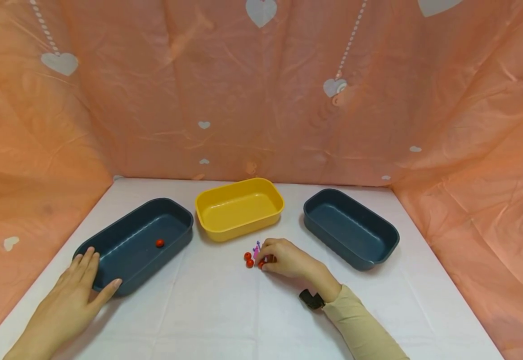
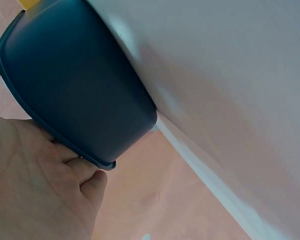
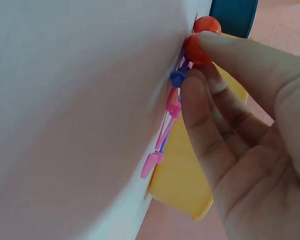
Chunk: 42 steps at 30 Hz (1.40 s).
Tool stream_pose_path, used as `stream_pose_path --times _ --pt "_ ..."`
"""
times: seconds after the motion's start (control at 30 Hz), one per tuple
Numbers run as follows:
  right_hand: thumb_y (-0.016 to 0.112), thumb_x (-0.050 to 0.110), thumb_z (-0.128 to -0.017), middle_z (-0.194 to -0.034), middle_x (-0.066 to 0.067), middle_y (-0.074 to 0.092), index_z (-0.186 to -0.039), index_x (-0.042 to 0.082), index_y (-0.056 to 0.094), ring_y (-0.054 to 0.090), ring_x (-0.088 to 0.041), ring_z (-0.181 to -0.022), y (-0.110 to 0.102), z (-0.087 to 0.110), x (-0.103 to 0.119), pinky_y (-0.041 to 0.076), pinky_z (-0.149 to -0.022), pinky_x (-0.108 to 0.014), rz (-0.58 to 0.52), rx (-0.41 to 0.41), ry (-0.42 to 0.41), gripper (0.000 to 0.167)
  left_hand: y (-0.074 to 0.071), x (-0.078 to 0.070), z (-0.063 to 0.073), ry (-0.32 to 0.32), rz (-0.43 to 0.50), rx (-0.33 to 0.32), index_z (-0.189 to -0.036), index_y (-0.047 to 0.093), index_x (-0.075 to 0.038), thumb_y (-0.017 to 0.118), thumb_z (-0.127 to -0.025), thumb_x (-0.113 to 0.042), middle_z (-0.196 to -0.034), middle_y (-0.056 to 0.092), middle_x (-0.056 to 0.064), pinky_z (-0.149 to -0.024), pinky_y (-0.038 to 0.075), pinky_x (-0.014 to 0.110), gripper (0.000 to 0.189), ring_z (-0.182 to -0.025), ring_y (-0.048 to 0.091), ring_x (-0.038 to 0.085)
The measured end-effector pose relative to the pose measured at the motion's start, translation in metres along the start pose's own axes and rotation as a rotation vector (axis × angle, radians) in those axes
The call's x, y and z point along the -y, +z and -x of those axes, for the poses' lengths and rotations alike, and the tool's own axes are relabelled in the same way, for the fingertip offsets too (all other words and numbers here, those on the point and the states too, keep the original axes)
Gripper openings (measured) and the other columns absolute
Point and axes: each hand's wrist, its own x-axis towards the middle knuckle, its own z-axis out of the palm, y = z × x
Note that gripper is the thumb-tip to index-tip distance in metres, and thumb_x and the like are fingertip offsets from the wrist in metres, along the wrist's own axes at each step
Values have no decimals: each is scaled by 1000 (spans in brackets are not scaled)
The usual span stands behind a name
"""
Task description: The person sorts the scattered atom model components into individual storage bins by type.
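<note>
My left hand (image 1: pixel 70 295) lies on the near-left end of a dark blue tray (image 1: pixel 140 252), fingers stretched over its rim and thumb against its side. In the left wrist view the fingers (image 2: pixel 72 160) meet the tray's rim. A round red bead (image 1: pixel 160 243) lies inside. At mid-table my right hand (image 1: pixel 288 260) pinches a red bead (image 3: pixel 196 49) between thumb and index finger, close to the cloth. Another red bead (image 3: pixel 208 24) is just beyond it. Beside the fingers are two red beads (image 1: pixel 250 263) and small pink and purple plastic pieces (image 3: pixel 174 109), partly hidden.
A yellow tray (image 1: pixel 239 205) stands at the back centre, behind the beads. To the right is a second dark blue tray (image 1: pixel 351 227). White cloth (image 1: pixel 207 315) covers the table, and orange curtains (image 1: pixel 252 100) with white hearts hang around it.
</note>
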Motion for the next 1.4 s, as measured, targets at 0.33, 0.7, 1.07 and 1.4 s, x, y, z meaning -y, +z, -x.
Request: stream_pose_path --times 0.33,0.7,1.07,1.4 --pt "81 8 -91 -100 -1 67 -104 9 80 61 -18 -85 -1 -1 3 54 -77 -22 -8 -62 -34 13 0 0 -1 -4 -1 6 -153 20 22 57 -106 -40 -163 12 42 -125 -17 43 87 -155 -2 52" --pt "78 7 -94 -104 -1 67 -111 7 78 61 -11 -84 0 -12 11 57 -74 -25 -55 -209 -78 18 1 0 1 -2 -6 -8 -154 20 22 58 -106 -41 -163 13 41 -125 -16 41 87 -155 0 52" --pt "78 2 -92 -104 -6 67 -112 2 77 67 -20 -89 2 -44 30 61 -73 -31 -91 -361 -193 19 0 0 0 -3 -3 -11 -154 20 21 58 -106 -42 -164 13 41 -126 -15 42 88 -156 -1 51" --pt "78 3 -92 -107 -8 68 -110 3 77 67 -22 -92 4 -86 59 59 -83 -27 -90 -359 -263 18 1 0 0 -12 -3 -2 -154 20 21 58 -106 -42 -163 13 41 -126 -14 45 88 -155 0 52"
